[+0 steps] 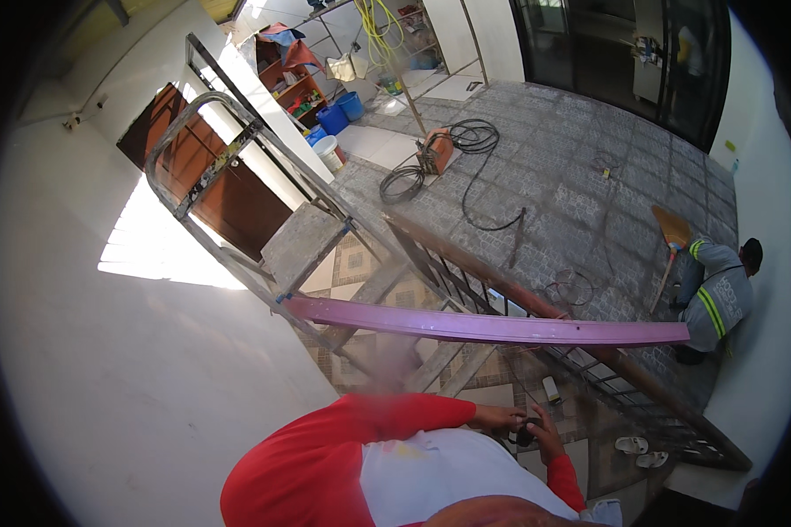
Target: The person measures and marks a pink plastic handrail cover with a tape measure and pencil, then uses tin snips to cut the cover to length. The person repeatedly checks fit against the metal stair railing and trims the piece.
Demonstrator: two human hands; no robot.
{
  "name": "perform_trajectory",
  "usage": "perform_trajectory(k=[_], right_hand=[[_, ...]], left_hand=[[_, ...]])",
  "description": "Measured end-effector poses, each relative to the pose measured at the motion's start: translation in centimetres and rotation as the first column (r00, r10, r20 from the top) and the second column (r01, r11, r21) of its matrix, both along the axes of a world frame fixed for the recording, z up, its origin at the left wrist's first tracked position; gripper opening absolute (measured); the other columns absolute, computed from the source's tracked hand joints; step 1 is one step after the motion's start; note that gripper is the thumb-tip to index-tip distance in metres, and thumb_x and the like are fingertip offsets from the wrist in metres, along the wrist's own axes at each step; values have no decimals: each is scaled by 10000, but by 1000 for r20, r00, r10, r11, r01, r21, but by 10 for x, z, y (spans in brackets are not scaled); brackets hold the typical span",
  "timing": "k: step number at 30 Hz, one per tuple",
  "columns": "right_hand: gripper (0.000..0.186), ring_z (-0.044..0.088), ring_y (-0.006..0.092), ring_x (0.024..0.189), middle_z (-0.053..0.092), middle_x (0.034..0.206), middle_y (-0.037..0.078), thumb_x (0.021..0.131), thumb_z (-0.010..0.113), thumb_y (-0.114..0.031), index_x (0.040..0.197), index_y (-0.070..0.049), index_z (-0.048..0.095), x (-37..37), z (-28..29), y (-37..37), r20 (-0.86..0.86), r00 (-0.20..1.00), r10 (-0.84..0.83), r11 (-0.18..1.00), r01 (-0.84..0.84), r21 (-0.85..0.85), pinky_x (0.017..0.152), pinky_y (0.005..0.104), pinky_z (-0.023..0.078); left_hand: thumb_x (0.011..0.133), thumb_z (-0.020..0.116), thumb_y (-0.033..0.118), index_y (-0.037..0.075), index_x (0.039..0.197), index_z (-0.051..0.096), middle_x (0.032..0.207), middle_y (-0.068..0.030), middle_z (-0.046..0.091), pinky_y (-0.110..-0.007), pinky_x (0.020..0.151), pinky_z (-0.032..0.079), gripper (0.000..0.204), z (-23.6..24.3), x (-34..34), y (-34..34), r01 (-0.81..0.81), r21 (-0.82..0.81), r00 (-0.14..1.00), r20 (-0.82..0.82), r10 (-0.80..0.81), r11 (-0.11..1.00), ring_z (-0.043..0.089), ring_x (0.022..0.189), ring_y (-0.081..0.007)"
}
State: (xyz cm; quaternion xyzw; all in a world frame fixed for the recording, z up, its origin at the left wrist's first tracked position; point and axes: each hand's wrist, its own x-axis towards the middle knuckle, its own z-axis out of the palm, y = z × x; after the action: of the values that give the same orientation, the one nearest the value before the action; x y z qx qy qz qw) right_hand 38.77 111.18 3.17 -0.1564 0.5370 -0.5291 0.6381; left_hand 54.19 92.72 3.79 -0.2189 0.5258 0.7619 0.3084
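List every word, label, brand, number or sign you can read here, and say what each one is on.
None can be read.
Back of the co-worker's grey shirt: pale lettering, too small and blurred.
White bucket: darker marking, too small to tell whether it is text.
Dark object between the left hand and right hand: no legible lettering.

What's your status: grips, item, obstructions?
Left grip and right grip both at small dark object. Exact hold unclear. Long pink beam crosses beyond, apart from both.

Below pink beam point(501, 330): dark object point(526, 433), part-hidden between hands point(549, 437), too small to tell | pinkish smudge point(395, 364), blurred | shirt point(448, 465), cut off
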Motion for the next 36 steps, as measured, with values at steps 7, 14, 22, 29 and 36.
perform_trajectory(k=[7,14,22,29,36], right_hand=[[592,590,296,1209,636,1268,188,897,626,-266,1420,-22,494,54,-96,127,-243,920,307,917,-218,334,1033,388,447],[593,603,289,1194,644,1263,173,836,719,-273,1346,-13,562,66,-90,133,-378,913,153,969,-63,239,1024,389,464],[580,634,250,1079,667,1161,159,781,792,-301,1266,-35,618,65,-54,110,-401,908,119,955,6,296,939,363,504],[503,656,266,1066,691,1150,164,836,760,-363,1204,-35,658,67,-47,93,-447,890,87,977,11,212,943,363,500],[422,658,262,1058,709,1094,154,910,677,-367,1153,-22,688,72,-40,77,-531,846,-56,995,90,38,951,379,488]], left_hand=[[968,570,260,16,1163,694,1121,-180,713,-420,922,498,337,-32,-18,42,599,-352,608,-384,-695,719,668,1075,-308],[921,656,416,14,1051,717,989,-225,717,-482,827,516,427,-55,-17,49,566,-674,482,-196,-854,475,692,947,-380],[935,637,391,-4,970,693,886,-207,693,-471,747,495,401,-37,-16,44,514,-541,563,-373,-738,666,674,840,-361],[880,727,379,3,1002,682,935,-180,712,-430,754,512,397,-32,-17,45,462,-544,759,-165,-629,700,689,876,-324],[872,695,387,-8,1023,700,948,-227,704,-446,758,503,423,-47,-17,37,552,-545,663,-172,-729,631,678,868,-338]])
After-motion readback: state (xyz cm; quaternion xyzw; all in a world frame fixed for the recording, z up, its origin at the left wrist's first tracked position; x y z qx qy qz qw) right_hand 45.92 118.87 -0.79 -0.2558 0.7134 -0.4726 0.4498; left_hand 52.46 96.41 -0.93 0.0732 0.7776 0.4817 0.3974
